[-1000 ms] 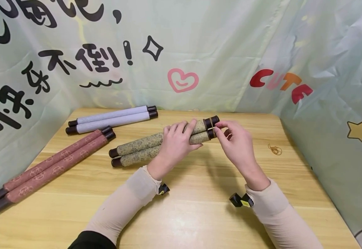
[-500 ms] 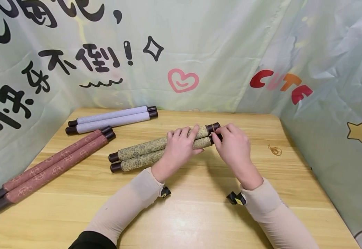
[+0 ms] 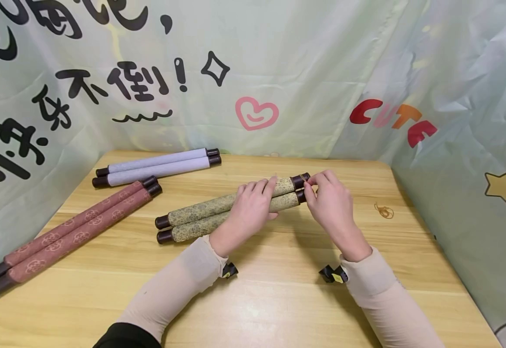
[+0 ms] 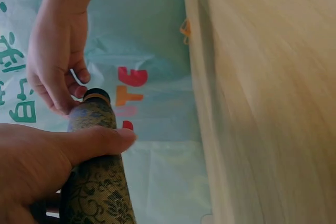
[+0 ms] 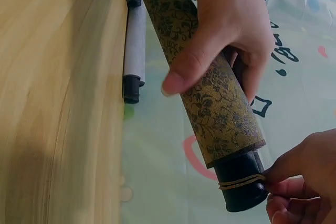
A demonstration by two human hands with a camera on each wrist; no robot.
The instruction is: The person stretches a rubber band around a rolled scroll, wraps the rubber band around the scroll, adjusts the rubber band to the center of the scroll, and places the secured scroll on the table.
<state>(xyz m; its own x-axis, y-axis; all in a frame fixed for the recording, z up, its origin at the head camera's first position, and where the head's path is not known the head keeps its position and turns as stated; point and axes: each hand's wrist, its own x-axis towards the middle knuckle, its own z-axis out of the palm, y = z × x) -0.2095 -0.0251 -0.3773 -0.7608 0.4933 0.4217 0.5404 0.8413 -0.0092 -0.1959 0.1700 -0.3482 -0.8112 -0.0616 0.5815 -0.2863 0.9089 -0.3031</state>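
A rolled scroll with floral yellow-green fabric, two parallel rolls and dark end knobs lies slantwise in the head view. My left hand grips it right of its middle, thumb along the near side. A thin tan rubber band loops in several strands around the dark knobs at the right end. My right hand pinches that band between thumb and fingertips, beside the knobs. The left wrist view shows the patterned roll under the left thumb, with the right hand at its far end.
A lavender scroll lies at the back left of the wooden table. In front of it, a reddish-brown scroll slants toward the left edge. A loose rubber band lies on the right. Printed fabric encloses the back and sides.
The gripped scroll's right end has dropped and shifted slightly right, with both hands following it. My right fingers have moved around the knob end while working the rubber band.
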